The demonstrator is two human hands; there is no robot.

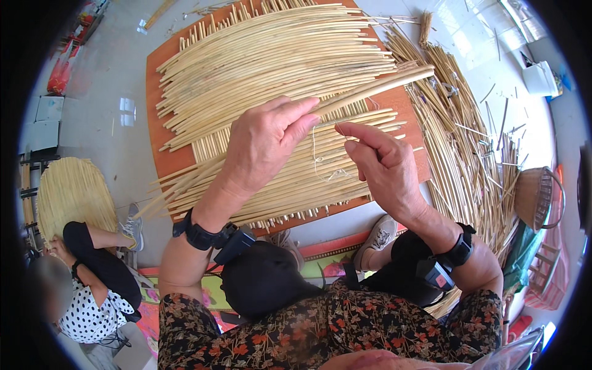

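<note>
My left hand [264, 140] is closed round a few long pale stalks [376, 87], thumb and forefinger pinched near their middle. The stalks slant from lower left to upper right above a layered mat of similar stalks [259, 74]. A thin white thread [315, 150] hangs below the left fingertips and loops over the nearer rows. To the right, my right hand [387, 168] is curled, its forefinger and thumb drawn together, with a fine strand at the fingertip. Whether a needle is there too is too small to tell.
The mat rests on a reddish-brown board [165, 139]. Loose stalks [456, 117] lie heaped on the floor at right, near a woven basket [535, 197]. At left, a seated person [98, 302] holds an oval stalk mat [75, 196]. A patterned rug [330, 262] lies under my feet.
</note>
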